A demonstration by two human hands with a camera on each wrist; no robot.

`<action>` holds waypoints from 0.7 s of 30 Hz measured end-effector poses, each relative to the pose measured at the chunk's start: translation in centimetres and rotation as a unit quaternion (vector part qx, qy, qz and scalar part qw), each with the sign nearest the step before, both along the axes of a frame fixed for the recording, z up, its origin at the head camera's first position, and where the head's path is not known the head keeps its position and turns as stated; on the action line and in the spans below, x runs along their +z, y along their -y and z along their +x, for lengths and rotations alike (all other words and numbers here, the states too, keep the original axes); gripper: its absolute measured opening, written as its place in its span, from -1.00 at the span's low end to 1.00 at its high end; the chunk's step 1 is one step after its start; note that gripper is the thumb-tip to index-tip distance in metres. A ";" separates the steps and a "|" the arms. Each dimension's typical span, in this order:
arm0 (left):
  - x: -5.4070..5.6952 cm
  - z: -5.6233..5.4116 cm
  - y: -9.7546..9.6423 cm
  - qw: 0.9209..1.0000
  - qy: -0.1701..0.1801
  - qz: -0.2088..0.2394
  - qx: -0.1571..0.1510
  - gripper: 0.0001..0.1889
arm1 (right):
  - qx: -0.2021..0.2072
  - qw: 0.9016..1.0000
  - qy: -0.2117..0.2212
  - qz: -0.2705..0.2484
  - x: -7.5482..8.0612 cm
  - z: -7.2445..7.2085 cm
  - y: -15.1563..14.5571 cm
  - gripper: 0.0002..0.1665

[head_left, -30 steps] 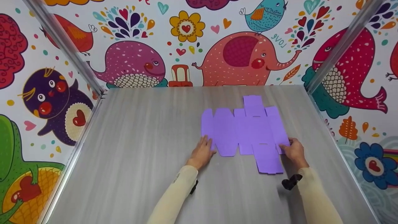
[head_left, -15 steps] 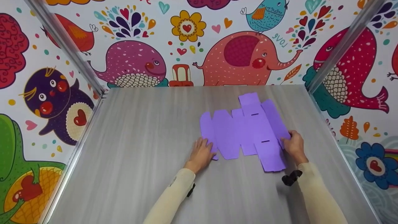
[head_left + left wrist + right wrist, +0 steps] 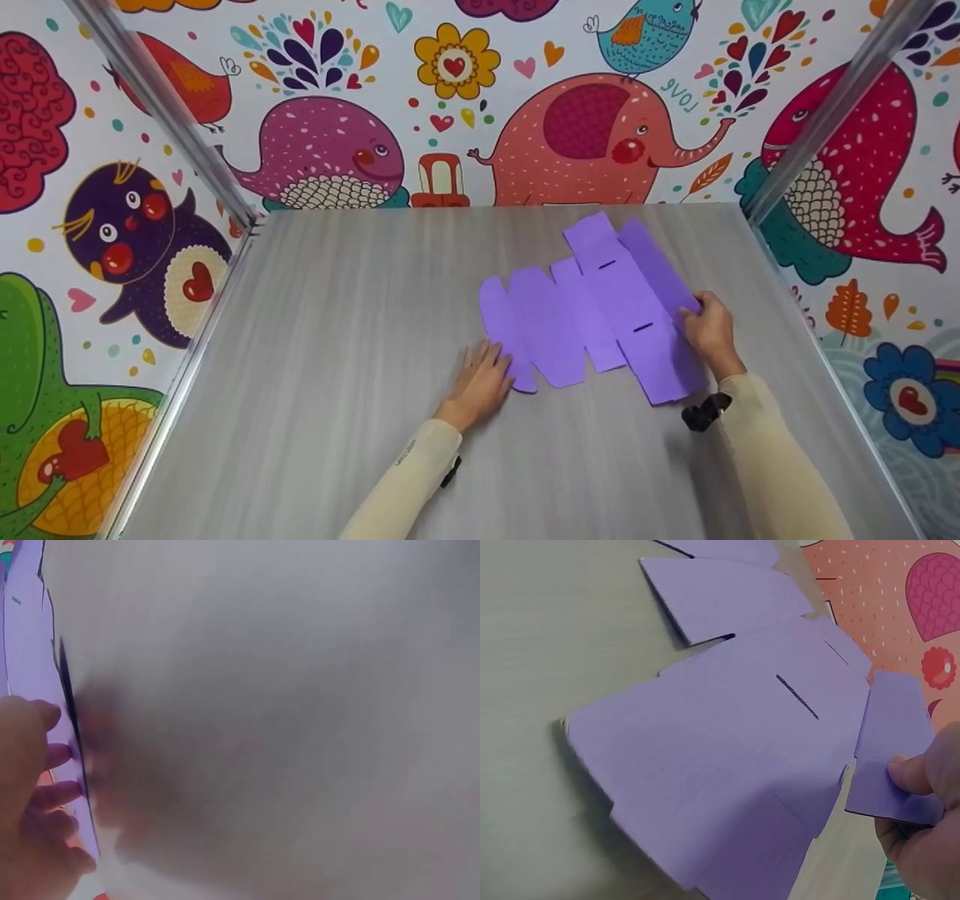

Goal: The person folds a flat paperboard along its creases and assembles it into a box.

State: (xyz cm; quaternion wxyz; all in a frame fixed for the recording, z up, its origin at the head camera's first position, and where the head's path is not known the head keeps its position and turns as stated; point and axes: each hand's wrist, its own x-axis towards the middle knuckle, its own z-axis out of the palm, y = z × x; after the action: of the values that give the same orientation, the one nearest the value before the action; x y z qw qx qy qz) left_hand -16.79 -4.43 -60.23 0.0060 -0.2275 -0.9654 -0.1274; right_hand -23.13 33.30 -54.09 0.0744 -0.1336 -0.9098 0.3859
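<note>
A purple cardboard box blank (image 3: 547, 322), cut with flaps and two short slits, lies unfolded on the table, its right side tilted up. My left hand (image 3: 480, 382) rests with extended fingers on the lower end of its leftmost panel. In the left wrist view those fingers (image 3: 60, 795) lie along the panel's edge. At the right edge my right hand (image 3: 709, 334) pinches the narrow side panel (image 3: 892, 742), thumb on top and fingers beneath, as the right wrist view shows. That panel is bent up along its crease.
The grey wood-grain table (image 3: 337, 337) reaches back to a wall printed with cartoon animals (image 3: 577, 150). Metal rails (image 3: 180, 315) frame its sides. A black wrist camera (image 3: 705, 412) hangs by the right sleeve.
My right hand has moved up and away from me, raising the right side panel and turning the blank anticlockwise. My left hand has slid slightly toward me, staying on the left panel.
</note>
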 end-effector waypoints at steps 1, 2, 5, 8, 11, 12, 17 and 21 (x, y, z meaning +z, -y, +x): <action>0.0 0.2 0.0 1.000 -0.004 -0.004 -0.002 -0.60 | 0.003 1.000 0.000 0.002 0.1 -0.1 0.1 -0.59; 0.1 0.5 0.1 1.000 -0.010 -0.007 -0.005 -0.62 | 0.006 1.000 0.000 0.004 0.3 -0.3 0.2 -0.59; 0.1 1.4 0.2 1.000 -0.024 -0.012 -0.014 -0.67 | 0.013 1.000 0.001 0.005 0.7 -0.7 0.4 -0.59; 0.0 2.5 0.3 0.999 -0.041 -0.015 -0.025 -0.70 | 0.021 1.000 0.003 -0.002 1.0 -1.2 0.7 -0.59; -0.1 3.8 0.3 0.998 -0.045 -0.014 -0.029 -0.68 | 0.033 0.999 0.005 -0.012 1.2 -1.7 1.1 -0.60; -0.1 4.2 0.2 0.999 -0.042 -0.012 -0.030 -0.66 | 0.038 0.999 0.004 -0.013 1.3 -1.9 1.3 -0.61; 0.6 5.2 -0.1 0.999 -0.026 -0.007 -0.031 -0.59 | 0.061 0.998 -0.010 -0.002 2.0 -2.7 2.1 -0.65; 1.3 5.1 -0.3 0.999 -0.032 -0.010 -0.030 -0.58 | 0.081 0.996 -0.024 0.008 2.9 -3.3 2.9 -0.69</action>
State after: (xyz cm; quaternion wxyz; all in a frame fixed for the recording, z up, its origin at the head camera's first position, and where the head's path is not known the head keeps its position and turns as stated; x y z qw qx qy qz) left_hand -11.72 -4.18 -58.88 0.0311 -0.2601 -0.9588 -0.1100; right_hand -26.43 30.38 -51.18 0.0655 -0.0494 -0.9186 0.3866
